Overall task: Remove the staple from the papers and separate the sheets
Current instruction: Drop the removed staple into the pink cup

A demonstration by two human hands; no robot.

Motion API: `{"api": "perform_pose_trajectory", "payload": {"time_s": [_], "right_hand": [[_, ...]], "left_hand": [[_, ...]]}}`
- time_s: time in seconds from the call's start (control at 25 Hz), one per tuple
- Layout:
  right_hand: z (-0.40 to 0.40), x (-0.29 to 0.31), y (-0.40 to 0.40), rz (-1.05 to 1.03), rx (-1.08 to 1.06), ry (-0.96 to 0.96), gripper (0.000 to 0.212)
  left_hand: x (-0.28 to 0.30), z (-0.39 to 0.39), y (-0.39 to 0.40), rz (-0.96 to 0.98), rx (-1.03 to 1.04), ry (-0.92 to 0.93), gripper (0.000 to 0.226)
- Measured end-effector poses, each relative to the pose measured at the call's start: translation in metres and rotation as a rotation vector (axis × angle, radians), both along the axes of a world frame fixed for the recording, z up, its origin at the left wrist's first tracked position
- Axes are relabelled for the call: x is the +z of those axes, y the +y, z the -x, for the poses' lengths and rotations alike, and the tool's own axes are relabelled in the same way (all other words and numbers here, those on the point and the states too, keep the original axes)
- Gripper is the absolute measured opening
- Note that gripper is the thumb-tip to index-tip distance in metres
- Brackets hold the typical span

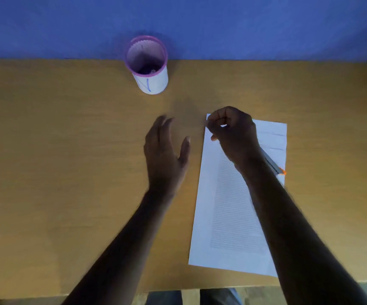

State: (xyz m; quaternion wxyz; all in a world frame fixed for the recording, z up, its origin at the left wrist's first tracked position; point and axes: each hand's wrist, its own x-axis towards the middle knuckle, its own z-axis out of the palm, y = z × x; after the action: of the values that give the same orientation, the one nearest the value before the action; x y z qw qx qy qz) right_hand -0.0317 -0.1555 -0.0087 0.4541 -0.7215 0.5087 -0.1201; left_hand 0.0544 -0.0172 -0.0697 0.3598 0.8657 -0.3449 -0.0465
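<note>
White printed papers (226,216) lie lengthwise on the wooden table (68,172), right of centre. My right hand (233,133) rests on their top left corner with the fingers pinched together; whether it grips the corner or the staple is hidden. The staple itself is not visible. A slim tool with an orange tip (275,166) sticks out from under my right wrist, lying on the papers. My left hand (167,150) hovers open over bare table just left of the papers, fingers spread, holding nothing.
A white mesh pen cup with a purple rim (147,64) stands at the table's far edge against a blue wall (244,25). The table's near edge (46,298) runs along the bottom of the view.
</note>
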Motion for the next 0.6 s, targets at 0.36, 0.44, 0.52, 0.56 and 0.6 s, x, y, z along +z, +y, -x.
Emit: {"api": "perform_pose_trajectory", "payload": {"time_s": [0.36,0.44,0.52,0.56,0.6], "right_hand": [[-0.114,0.044,-0.024,0.320,0.254,-0.089,0.008],[-0.134,0.048,-0.027,0.421,0.316,-0.050,0.012],[-0.150,0.049,-0.030,0.505,0.390,0.011,0.015],[-0.156,0.048,-0.031,0.529,0.426,0.041,0.017],[-0.160,0.048,-0.032,0.547,0.450,0.068,0.018]], "left_hand": [[0.020,-0.096,-0.042,0.272,0.186,0.229,0.104],[0.020,-0.107,-0.051,0.291,0.178,0.197,0.106],[0.020,-0.116,-0.058,0.310,0.177,0.222,0.109],[0.020,-0.120,-0.061,0.323,0.171,0.243,0.111],[0.020,-0.122,-0.063,0.334,0.161,0.258,0.112]]}}
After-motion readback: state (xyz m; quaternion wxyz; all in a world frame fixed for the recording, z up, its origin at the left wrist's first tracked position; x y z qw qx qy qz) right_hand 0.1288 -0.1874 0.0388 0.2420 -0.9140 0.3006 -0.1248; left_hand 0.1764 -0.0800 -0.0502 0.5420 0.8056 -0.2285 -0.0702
